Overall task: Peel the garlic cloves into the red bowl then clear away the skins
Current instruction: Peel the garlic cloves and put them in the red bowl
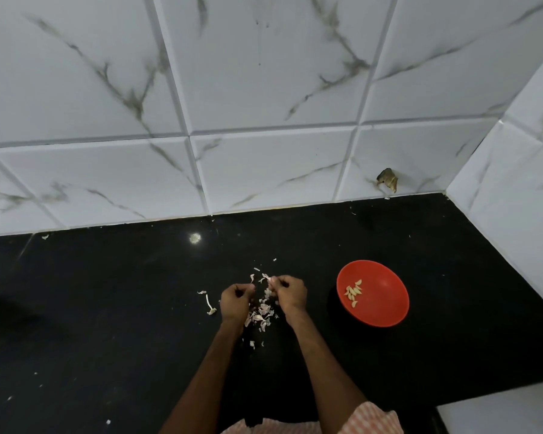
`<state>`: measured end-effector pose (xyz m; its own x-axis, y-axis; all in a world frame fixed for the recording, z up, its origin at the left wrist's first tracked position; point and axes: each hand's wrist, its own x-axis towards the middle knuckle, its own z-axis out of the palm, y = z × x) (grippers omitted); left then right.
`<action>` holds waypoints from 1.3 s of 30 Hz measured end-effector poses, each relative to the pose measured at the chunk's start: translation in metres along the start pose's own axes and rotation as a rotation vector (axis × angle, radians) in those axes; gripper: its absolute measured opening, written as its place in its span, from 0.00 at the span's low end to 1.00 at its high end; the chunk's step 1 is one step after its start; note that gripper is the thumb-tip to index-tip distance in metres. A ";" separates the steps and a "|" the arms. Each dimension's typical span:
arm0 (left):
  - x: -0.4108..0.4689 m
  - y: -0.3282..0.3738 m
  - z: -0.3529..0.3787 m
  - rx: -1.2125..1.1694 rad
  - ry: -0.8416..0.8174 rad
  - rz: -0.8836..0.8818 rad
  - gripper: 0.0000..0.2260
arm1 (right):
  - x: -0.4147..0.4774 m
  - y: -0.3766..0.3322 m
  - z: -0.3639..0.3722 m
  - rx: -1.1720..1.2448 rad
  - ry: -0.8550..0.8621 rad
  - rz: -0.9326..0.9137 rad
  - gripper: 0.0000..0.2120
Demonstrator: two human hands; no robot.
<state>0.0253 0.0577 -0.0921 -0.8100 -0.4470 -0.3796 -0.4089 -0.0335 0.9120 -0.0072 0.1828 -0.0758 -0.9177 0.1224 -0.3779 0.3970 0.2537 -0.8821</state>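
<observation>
Black counter (107, 308), with the red bowl (386, 308) right of both hands. The right hand (290, 294) pinches a part-skinned clove (268, 279); the left hand (235, 303) is curled beside it - can't tell what it holds. Loose skins (261, 316) lie below, peeled cloves (353, 292) in the bowl. Still peeling - next, probably strip the clove and drop it in.

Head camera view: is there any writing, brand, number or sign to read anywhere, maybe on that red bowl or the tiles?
None can be read. The red bowl is plain, the marbled wall tiles carry only grey veins, and the black countertop, the garlic skins and the striped cloth bear no lettering.
</observation>
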 end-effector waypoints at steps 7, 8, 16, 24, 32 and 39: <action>0.005 -0.002 -0.004 0.209 0.024 0.090 0.06 | 0.009 0.016 -0.008 0.097 -0.054 0.068 0.04; 0.005 -0.001 -0.004 0.227 0.022 0.100 0.07 | 0.010 0.017 -0.008 0.092 -0.056 0.070 0.03; 0.017 0.004 -0.006 0.603 -0.062 0.304 0.06 | 0.016 0.020 -0.011 -0.010 -0.067 -0.054 0.08; 0.023 0.002 0.004 0.753 -0.282 0.297 0.16 | 0.011 0.004 -0.006 -0.186 -0.175 -0.266 0.06; 0.030 0.003 -0.002 0.658 -0.389 0.299 0.12 | 0.011 -0.001 -0.015 -0.128 -0.362 -0.269 0.07; 0.028 0.009 0.000 0.722 -0.409 0.342 0.12 | 0.015 -0.006 -0.018 -0.268 -0.473 -0.218 0.08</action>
<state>-0.0011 0.0448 -0.0944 -0.9660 0.0282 -0.2569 -0.1712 0.6748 0.7179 -0.0227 0.2005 -0.0710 -0.8598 -0.3861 -0.3343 0.1307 0.4664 -0.8749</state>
